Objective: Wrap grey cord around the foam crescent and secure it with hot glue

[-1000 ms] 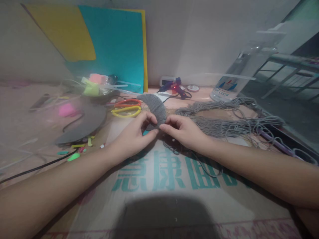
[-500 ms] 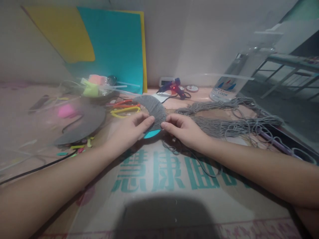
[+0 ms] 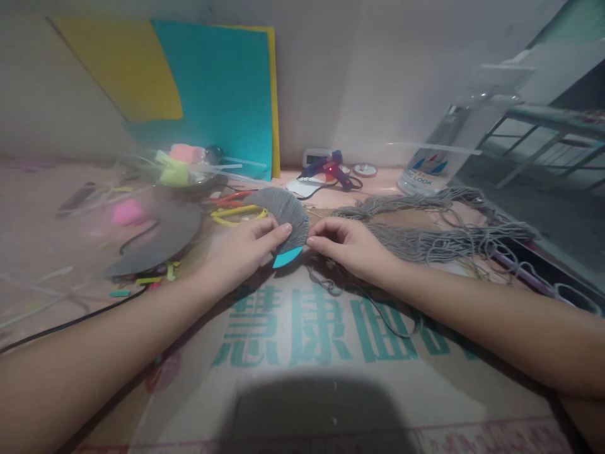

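My left hand is closed on a curved, crescent-like piece wound with grey yarn, the thumb lying on top. At its near end a bare turquoise tip shows, without yarn over it. Beside the right edge of the piece, my right hand is closed in a pinch on what looks like the loose yarn strand; the strand between its fingertips is too fine to make out. Part of this yarn curls on the board below the right hand.
Grey yarn hanks lie at right, before a clear bottle. A glue gun with a red light stands at the back. Yellow-handled scissors and a large grey crescent are at left. Turquoise card leans on the wall.
The crescent has tilted and shifted slightly left with my left hand, and more of its turquoise tip points down to the left. My right hand's fingers now sit slightly apart from its edge.
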